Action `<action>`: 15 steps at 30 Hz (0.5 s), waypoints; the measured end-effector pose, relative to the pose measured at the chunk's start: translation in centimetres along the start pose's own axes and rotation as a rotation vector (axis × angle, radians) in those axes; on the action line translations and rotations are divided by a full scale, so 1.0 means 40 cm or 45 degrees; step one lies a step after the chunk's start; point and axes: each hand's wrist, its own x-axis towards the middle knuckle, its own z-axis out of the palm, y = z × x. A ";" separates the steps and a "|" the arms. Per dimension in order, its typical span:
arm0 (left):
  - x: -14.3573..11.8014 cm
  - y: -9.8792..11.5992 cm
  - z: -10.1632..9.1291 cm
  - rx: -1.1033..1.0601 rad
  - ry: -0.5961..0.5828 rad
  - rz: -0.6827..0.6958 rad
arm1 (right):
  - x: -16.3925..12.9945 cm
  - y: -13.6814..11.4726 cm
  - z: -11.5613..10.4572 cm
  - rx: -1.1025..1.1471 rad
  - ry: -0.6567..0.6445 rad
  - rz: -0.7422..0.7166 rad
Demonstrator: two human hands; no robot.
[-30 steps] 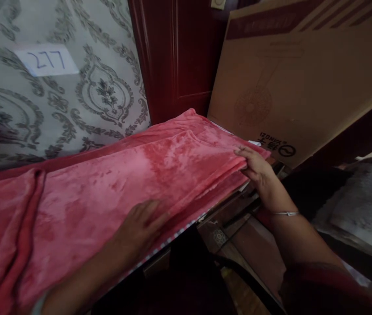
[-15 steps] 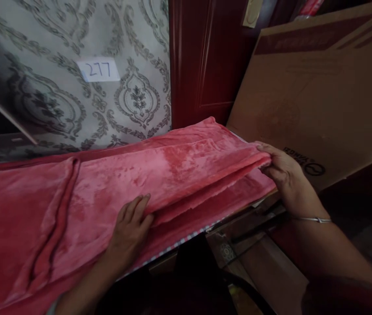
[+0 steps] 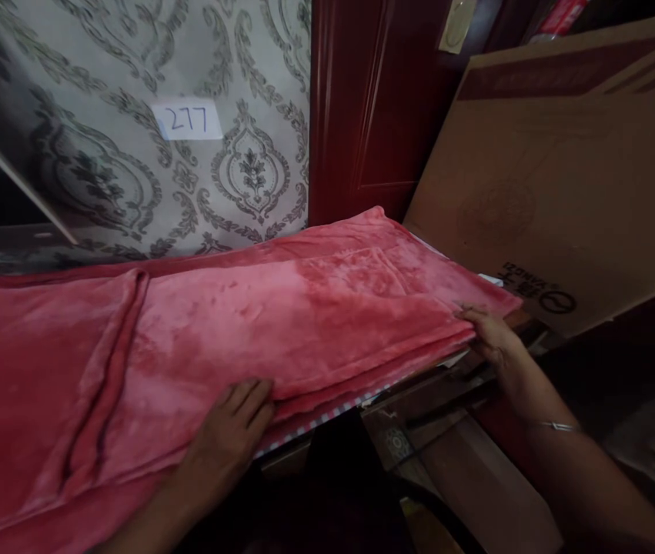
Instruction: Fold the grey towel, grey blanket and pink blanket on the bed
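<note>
Grey-and-white damask wallpaper (image 3: 90,77) covers the wall at the back, beside a glossy dark-red panelled door (image 3: 350,123). Before both, a pink plush blanket (image 3: 228,323) lies folded in layers along a surface, with a raised, rolled-looking fold crossing its left part. To its right, a cardboard carton printed YANGZI (image 3: 586,177) leans at a slant. A strip of checked cloth (image 3: 327,419) shows beneath the blanket's near edge.

The left hand (image 3: 235,423) rests on that near edge, fingers close together on top; whether it grips underneath I cannot tell. The right hand (image 3: 493,338) pinches the near right corner of the upper layers. A paper label (image 3: 189,119) reading 277 sits on the wallpaper, and a thin silver bracelet (image 3: 559,425) circles the right wrist.
</note>
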 end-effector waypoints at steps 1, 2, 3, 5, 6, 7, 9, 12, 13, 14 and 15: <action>-0.007 0.002 0.012 0.003 -0.009 -0.036 | 0.000 0.021 -0.009 0.006 0.012 0.031; -0.010 0.002 0.020 0.000 -0.021 -0.071 | 0.001 0.034 -0.013 0.009 0.019 0.048; -0.009 0.000 0.024 -0.014 -0.033 -0.097 | 0.002 0.036 -0.013 0.001 0.014 0.061; 0.005 -0.012 0.016 -0.056 0.012 -0.123 | 0.008 0.009 0.001 -0.056 -0.037 0.060; 0.017 -0.022 0.005 -0.071 0.054 -0.137 | 0.013 -0.020 0.014 -0.083 -0.068 0.024; 0.031 -0.032 -0.010 -0.074 0.104 -0.160 | 0.018 -0.056 0.029 -0.090 -0.104 -0.046; 0.058 -0.048 -0.045 -0.048 0.174 -0.226 | 0.029 -0.132 0.058 -0.024 -0.175 -0.282; 0.074 -0.049 -0.072 0.008 0.210 -0.247 | 0.036 -0.196 0.076 0.127 -0.214 -0.584; 0.070 -0.043 -0.068 0.020 0.213 -0.217 | 0.035 -0.191 0.072 0.127 -0.203 -0.577; 0.062 -0.033 -0.058 0.030 0.215 -0.176 | 0.032 -0.171 0.064 0.096 -0.176 -0.510; 0.051 -0.023 -0.043 0.038 0.213 -0.131 | 0.029 -0.141 0.053 0.040 -0.139 -0.403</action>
